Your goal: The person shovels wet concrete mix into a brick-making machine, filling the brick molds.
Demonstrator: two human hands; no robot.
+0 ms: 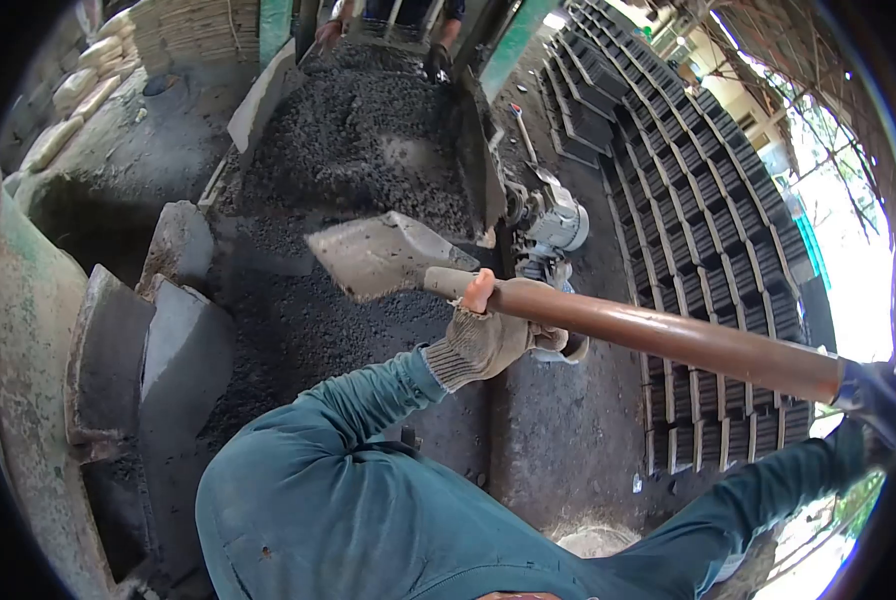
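A shovel crosses the view, its brown shaft running from the middle out to the right edge. My left hand, in a knitted glove with a bare thumb tip, is wrapped round the shaft close to the blade. The grey metal blade hangs over dark, crumbly material and looks free of any large load. At the far right, my right hand is at the shovel's dark blue handle end; shadow and the lens edge partly hide its fingers, which appear closed around the handle.
Another person's hands are at the trough's far end. A grey motor stands right of the trough, with another shovel behind it. Stacked dark blocks on boards fill the right. Curved metal plates and a pit lie left.
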